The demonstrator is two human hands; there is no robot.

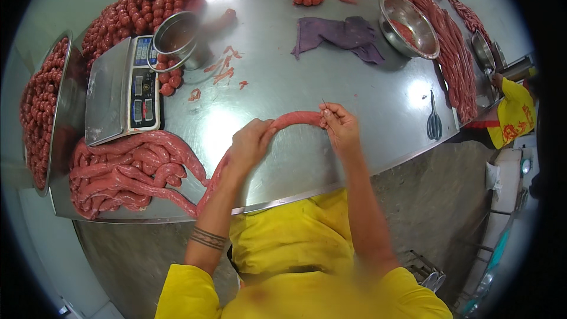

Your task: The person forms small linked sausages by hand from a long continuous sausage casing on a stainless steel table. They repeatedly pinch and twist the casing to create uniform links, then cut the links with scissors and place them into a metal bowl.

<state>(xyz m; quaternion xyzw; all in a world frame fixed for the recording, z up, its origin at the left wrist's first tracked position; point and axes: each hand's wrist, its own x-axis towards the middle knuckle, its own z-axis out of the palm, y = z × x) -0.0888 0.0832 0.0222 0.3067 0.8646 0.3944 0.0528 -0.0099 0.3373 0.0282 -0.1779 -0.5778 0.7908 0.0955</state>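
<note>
A long raw sausage (pixel 298 118) arches over the steel table between my two hands. My left hand (pixel 251 145) is closed round it, and its length runs back beneath my left forearm toward a coiled heap of sausage (pixel 127 171) at the table's near left. At the sausage's right end, the fingertips of my right hand (pixel 339 127) are pinched together. A thin, dark, needle-like pin (pixel 323 104) sticks up from that pinch; its lower part is hidden by the fingers.
Left stand a scale (pixel 109 97), a metal pail (pixel 175 36), a tray (pixel 69 88) and a pile of linked sausages (pixel 142 9). A purple cloth (pixel 336 36), steel bowl (pixel 434 47) and scissors (pixel 434 121) lie right. Co-workers (pixel 512 109) stand along the right side.
</note>
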